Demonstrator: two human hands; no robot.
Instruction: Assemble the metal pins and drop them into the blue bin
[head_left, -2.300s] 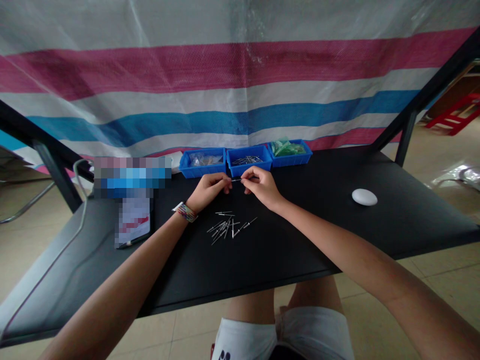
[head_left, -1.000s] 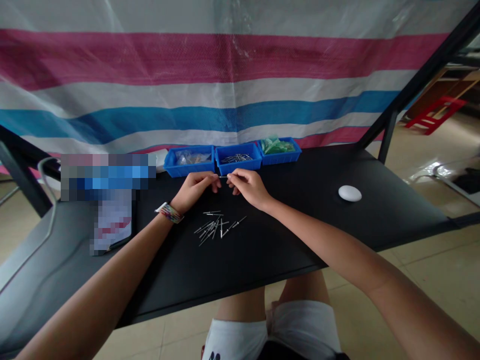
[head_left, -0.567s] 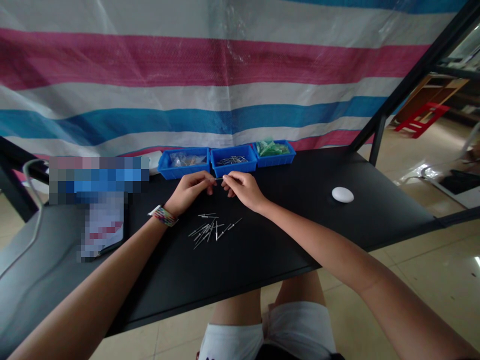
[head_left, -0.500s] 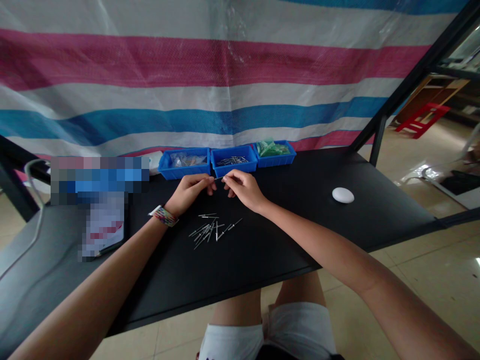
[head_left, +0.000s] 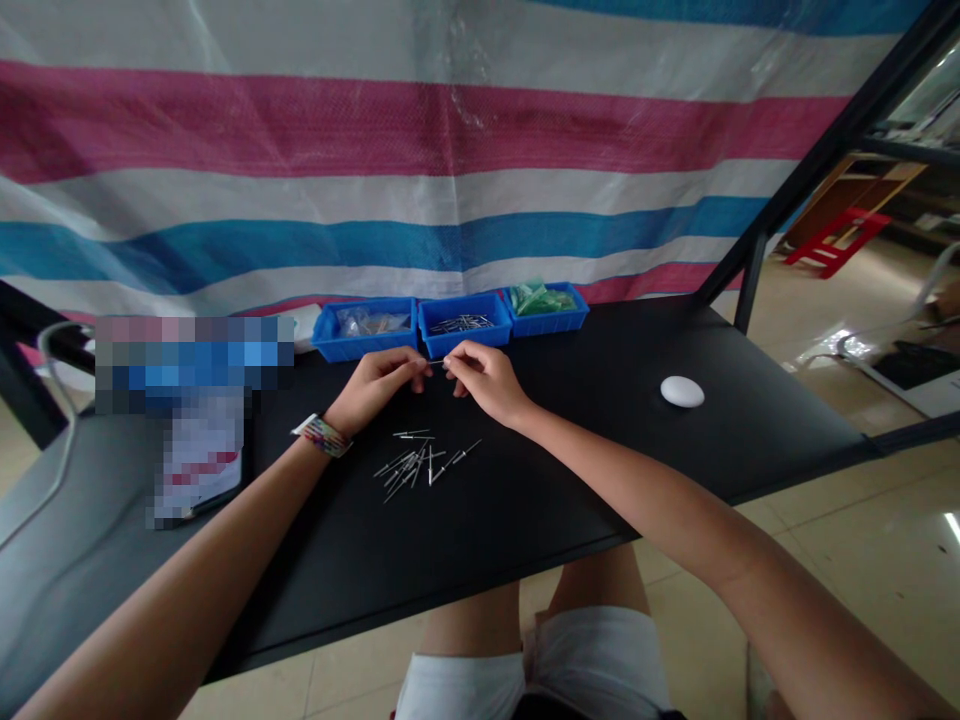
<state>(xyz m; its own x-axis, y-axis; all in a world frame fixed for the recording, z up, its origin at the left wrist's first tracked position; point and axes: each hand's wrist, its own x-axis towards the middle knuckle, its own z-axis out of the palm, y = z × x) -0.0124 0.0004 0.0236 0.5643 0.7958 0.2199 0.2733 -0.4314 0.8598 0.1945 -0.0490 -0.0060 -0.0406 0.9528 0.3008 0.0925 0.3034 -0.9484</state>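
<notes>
Between my two hands, just in front of the blue bins, a thin silver blind rivet [head_left: 437, 362] is stretched level from fingertips to fingertips. My left hand [head_left: 382, 384] pinches one end, thumb against index finger. The other end sits in the pinch of my right hand [head_left: 487, 382]; both ends are covered by fingers. On the table nearer to me lies a loose pile of blind rivets [head_left: 411, 464], pointing various ways. Behind my hands, the middle blue bin [head_left: 465, 338] holds more of the silver pieces.
A left blue bin [head_left: 364, 350] contains clear plastic bags, and a right blue bin [head_left: 551, 322] green packets. On the black table [head_left: 570, 480] lie a white oval object [head_left: 682, 392] at right and a blurred-out patch [head_left: 199, 430] at left. A striped sheet [head_left: 375, 130] hangs behind.
The view has shifted slightly. Both hands keep their pinch on the rivet, with slightly more of its shank showing between the fingertips. The pile and bins stay put.
</notes>
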